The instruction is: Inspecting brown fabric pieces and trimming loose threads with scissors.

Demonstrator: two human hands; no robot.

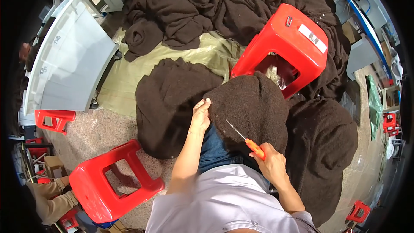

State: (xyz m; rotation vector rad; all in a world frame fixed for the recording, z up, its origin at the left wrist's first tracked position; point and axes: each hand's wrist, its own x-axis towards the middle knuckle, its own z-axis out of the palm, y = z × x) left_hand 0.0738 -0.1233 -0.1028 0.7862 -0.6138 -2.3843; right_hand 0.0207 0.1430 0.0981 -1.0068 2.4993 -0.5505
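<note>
A dark brown knitted piece (pixel 252 108) lies spread over my lap. My left hand (pixel 201 114) is closed on its left edge, thumb on top. In my right hand (pixel 272 162) is an orange-handled tool (pixel 255 148) with a thin metal shaft. Its tip points up and left, over the brown fabric; whether the tip is hooked or pointed is too small to tell. Another brown fabric piece (pixel 172 103) lies on the floor to the left, and a brown fabric heap (pixel 323 146) sits at my right side.
A red stool (pixel 284 34) stands just ahead, bearing a small metal item (pixel 289 20). Behind it is a large brown fabric pile (pixel 185 8) on yellowish sheeting (pixel 129 82). To the left are a second red stool (pixel 92 190), a white wheeled bin (pixel 73 56) and another person's leg (pixel 51 198).
</note>
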